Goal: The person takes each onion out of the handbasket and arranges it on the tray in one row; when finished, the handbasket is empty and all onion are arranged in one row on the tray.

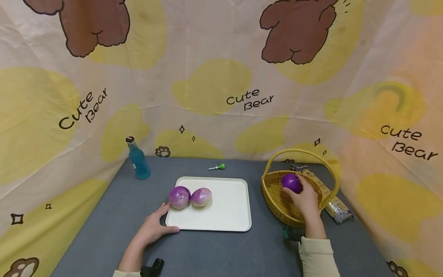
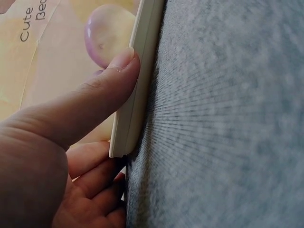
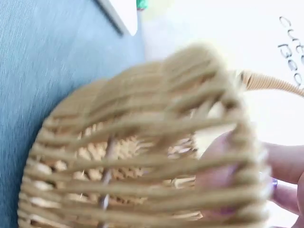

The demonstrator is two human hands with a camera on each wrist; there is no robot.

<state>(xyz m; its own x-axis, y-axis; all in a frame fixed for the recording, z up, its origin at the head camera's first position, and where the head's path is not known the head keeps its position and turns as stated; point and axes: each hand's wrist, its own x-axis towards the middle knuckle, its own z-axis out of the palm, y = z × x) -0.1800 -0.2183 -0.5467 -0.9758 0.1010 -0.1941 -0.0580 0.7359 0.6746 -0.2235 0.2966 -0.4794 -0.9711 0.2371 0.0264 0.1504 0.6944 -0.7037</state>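
My right hand [image 1: 306,198] grips a deep purple, round onion [image 1: 292,183] inside the wicker basket [image 1: 282,206]. In the right wrist view the basket wall [image 3: 142,166] covers most of the onion and fingers. A white tray [image 1: 228,207] lies flat on the table. At its near left corner, my left hand [image 1: 152,227] holds it, thumb on the front edge, fingers along the left side. On the tray's left part sit two purple-and-white onions, a rounder one [image 1: 179,197] touching a smaller one [image 1: 201,197]. The left wrist view shows my thumb [image 2: 109,90] against the rim.
A blue bottle [image 1: 139,161] stands at the back left. Behind the tray lies a green lollipop [image 1: 221,166]. Right of the basket, partly behind its raised handle [image 1: 304,151], is a long yellow packet [image 1: 335,207]. A printed cloth hangs around the table.
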